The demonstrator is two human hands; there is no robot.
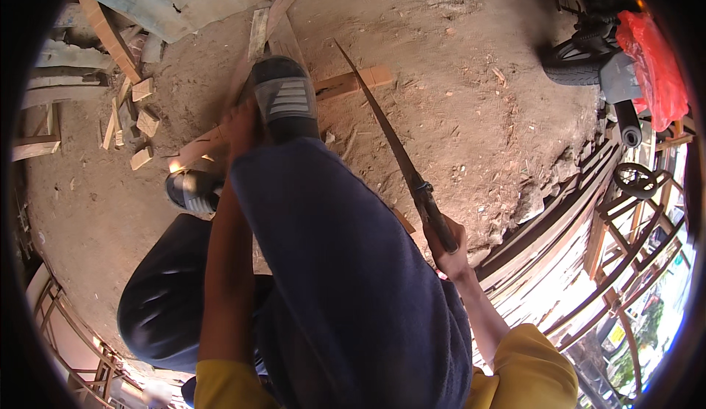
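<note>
One blade (388, 135) is gripped by its handle (432, 216) in the right hand (451, 250); the left hand (241, 124), blurred beside the shoe (284, 100), is at the wood (336, 85), its hold unclear. The wood lies on the dirt (463, 115), seemingly underfoot. This step looks like bracing; the next move calls for steady pressure.

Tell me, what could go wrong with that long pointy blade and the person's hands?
The right hand holds the long blade beside the blue trouser leg; an inward swing might cut that leg. The left hand is right by the front shoe, so a shifting foot could pinch it. The wooden piece beside that shoe lies on bumpy dirt and might slip.
</note>
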